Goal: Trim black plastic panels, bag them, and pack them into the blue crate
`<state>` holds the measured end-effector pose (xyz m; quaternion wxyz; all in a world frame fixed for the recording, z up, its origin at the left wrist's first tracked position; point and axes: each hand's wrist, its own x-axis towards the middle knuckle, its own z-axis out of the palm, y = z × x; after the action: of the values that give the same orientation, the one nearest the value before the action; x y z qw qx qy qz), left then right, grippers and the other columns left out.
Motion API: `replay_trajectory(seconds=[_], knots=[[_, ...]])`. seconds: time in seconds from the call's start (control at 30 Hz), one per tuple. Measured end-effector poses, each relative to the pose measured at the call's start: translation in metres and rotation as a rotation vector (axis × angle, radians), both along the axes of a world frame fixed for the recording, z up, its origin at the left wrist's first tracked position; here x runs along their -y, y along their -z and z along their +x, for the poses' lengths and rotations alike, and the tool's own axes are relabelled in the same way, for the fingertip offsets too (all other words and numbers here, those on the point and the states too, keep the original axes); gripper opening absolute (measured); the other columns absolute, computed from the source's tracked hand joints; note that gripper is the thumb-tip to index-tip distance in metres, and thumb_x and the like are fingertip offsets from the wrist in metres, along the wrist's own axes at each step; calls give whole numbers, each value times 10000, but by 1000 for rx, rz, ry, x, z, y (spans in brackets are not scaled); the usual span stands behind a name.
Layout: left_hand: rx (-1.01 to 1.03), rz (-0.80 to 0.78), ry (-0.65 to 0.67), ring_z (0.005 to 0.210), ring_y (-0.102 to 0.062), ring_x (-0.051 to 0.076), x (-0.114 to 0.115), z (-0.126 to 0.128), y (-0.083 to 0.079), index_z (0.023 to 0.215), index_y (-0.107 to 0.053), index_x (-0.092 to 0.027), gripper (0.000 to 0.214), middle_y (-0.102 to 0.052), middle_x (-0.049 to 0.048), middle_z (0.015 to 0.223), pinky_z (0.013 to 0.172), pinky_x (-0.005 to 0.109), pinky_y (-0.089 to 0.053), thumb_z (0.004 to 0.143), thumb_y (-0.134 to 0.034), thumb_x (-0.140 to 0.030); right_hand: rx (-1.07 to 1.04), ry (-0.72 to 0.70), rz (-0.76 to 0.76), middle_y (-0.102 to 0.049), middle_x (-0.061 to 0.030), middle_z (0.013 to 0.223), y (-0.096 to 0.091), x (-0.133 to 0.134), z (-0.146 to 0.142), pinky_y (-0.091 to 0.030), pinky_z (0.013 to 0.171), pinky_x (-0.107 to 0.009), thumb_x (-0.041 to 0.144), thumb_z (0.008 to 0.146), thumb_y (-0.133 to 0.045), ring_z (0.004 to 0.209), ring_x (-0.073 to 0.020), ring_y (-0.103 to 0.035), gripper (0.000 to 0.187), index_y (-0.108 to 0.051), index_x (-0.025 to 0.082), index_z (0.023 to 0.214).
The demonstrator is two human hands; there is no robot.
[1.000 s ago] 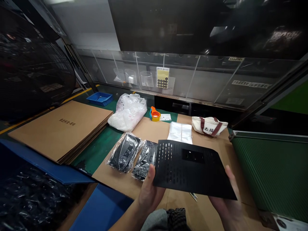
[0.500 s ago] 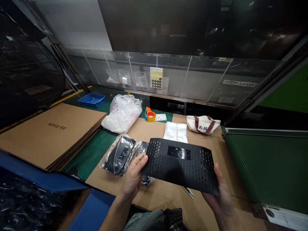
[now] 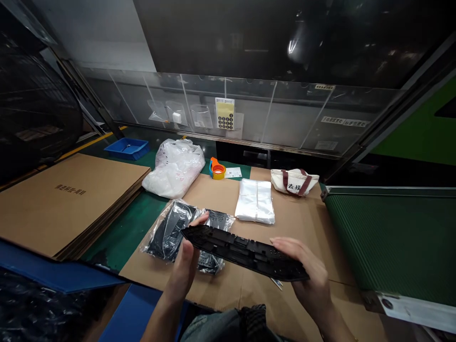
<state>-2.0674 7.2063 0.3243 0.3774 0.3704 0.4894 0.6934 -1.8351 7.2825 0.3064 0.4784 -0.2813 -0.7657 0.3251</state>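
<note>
I hold a flat black plastic panel (image 3: 245, 251) with both hands, tipped nearly edge-on to me, so its ribbed underside shows. My left hand (image 3: 187, 263) grips its left end with the thumb on top. My right hand (image 3: 306, 278) wraps its right end, fingers curled over the upper face. Below the panel, on the brown cardboard sheet (image 3: 292, 223), lie two black parts in clear plastic bags (image 3: 171, 230). A stack of empty clear bags (image 3: 255, 207) lies just beyond.
A pile of flat cardboard sheets (image 3: 67, 199) fills the left. Behind are a white plastic bag (image 3: 174, 166), an orange tape dispenser (image 3: 216, 169), a canvas bag (image 3: 294, 181) and a blue tray (image 3: 127, 148). A green conveyor belt (image 3: 392, 237) runs on the right. Blue bin edge (image 3: 53, 278) near left.
The panel has been tipped from facing me with its slotted face to nearly edge-on. My right hand has shifted from under its corner to over its top. The view has panned slightly right.
</note>
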Motion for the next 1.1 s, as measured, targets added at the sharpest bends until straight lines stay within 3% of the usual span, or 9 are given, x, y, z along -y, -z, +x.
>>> replay_trajectory(seconds=[0.1,0.17,0.23,0.43,0.53,0.8,0.97,1.1], knots=[[42,49,-14,1306,-215,297,2,12,-16,1254,-445,-193,579,-357,67,1384,1090,399,-158,746,-531,-458,17,216,238,-570,-25,1186,-1,1,-9,-372,928,-476,109,807,-451,1126,-250,-460,457,-492,319,1211],[65,75,-49,1308,-213,300,4,21,-24,1252,-451,-201,566,-353,47,1389,1093,391,-170,711,-560,-325,10,387,271,-471,-29,1298,1,2,-18,-313,961,-514,191,832,-441,1184,-262,-397,471,-401,330,1280],[90,120,-93,1316,-198,292,5,28,-27,1259,-444,-207,572,-344,30,1398,1099,389,-165,698,-543,-263,-13,472,217,-363,-35,1379,5,5,-27,-254,989,-544,289,853,-417,1231,-275,-339,477,-329,322,1321],[129,156,-152,1330,-161,280,5,36,-25,1302,-390,-226,616,-311,-4,1417,1110,394,-145,699,-517,-213,-115,364,-178,-210,-22,1450,3,18,-37,-140,1059,-527,313,869,-408,1315,-251,-192,564,-172,301,1381],[142,159,-146,1335,-144,275,5,36,-24,1309,-381,-233,625,-298,-16,1423,1115,391,-131,700,-522,-209,-116,288,-291,-175,-10,1463,-4,21,-34,-134,1080,-470,298,847,-471,1325,-232,-173,633,-143,303,1388],[224,144,-101,1337,-142,255,5,36,-21,1315,-366,-261,628,-327,-23,1409,1116,388,-143,714,-519,-165,-152,232,-303,-99,6,1483,-9,20,-32,-123,1089,-439,306,828,-500,1341,-218,-122,698,-95,294,1396],[267,137,-27,1323,-197,260,6,30,-11,1343,-311,-296,645,-363,-15,1389,1098,426,-201,743,-511,-169,-124,275,-261,-128,-9,1478,-7,20,-29,-109,1089,-442,328,805,-530,1338,-232,-136,730,-108,277,1398],[261,123,11,1331,-175,226,3,26,-3,1342,-301,-317,641,-321,-37,1412,1112,379,-174,755,-509,-165,-129,270,-287,-118,-12,1480,-8,20,-28,-138,1084,-429,320,793,-553,1338,-241,-134,772,-81,280,1402]])
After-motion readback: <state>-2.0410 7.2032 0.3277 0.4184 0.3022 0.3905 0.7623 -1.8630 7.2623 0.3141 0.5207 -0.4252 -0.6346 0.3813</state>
